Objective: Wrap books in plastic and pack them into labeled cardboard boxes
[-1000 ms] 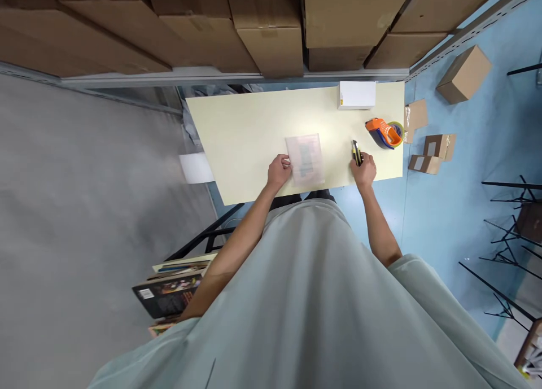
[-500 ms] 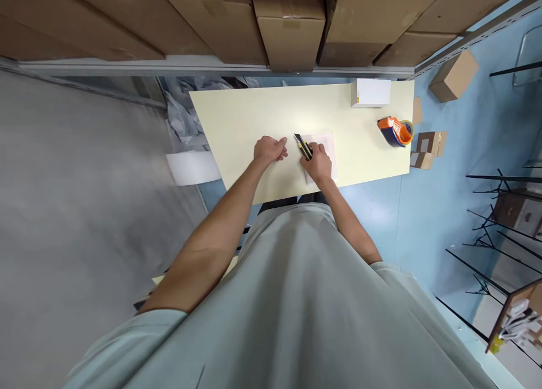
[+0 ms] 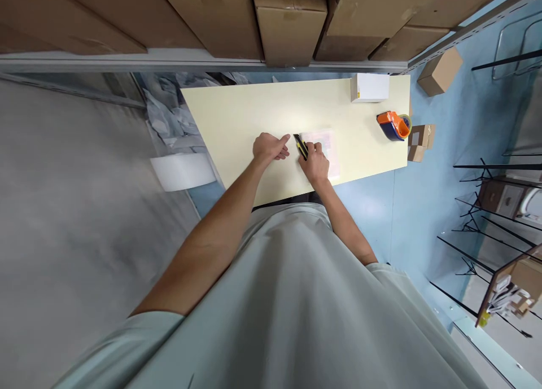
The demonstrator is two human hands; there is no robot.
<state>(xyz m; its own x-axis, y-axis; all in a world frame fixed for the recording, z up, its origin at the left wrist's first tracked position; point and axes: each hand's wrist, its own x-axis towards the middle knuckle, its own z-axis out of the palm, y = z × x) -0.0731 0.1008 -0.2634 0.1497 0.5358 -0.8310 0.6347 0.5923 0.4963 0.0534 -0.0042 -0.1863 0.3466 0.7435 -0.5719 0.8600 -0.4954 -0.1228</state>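
Currently the right hand [image 3: 315, 162] is closed around a black-and-yellow utility knife [image 3: 301, 146], its fingers wrapped over the handle and the knife's far end slanting toward the desk's far left; whether any blade is out is too small to tell. That hand lies over the left part of a thin pinkish packet [image 3: 333, 152], which sits flat on the cream-topped desk [image 3: 237, 112], near the middle of its near edge and partly hidden by the fingers; whether the hand presses on it or is slightly above cannot be made out. The left hand [image 3: 271, 147] is half open, fingers loosely curled and thumb stretched out just beside the knife's tip, with a gap between thumb and fingers and the hand apart from the packet. Toward the desk's far right corner a white box [image 3: 370, 87] stands at the far edge, and nearer along the right edge lies an orange-and-blue tape dispenser [image 3: 393, 125] with a yellowish tape roll [image 3: 407, 120] against it. Beyond the far edge, large cardboard boxes [image 3: 292, 33] line a metal shelf [image 3: 186, 61]. Crumpled plastic sheeting [image 3: 169, 121] and a curved white sheet [image 3: 183, 171] lie past the left edge; smaller cartons [image 3: 419, 136] sit past the right edge, over the blue floor [image 3: 376, 208].
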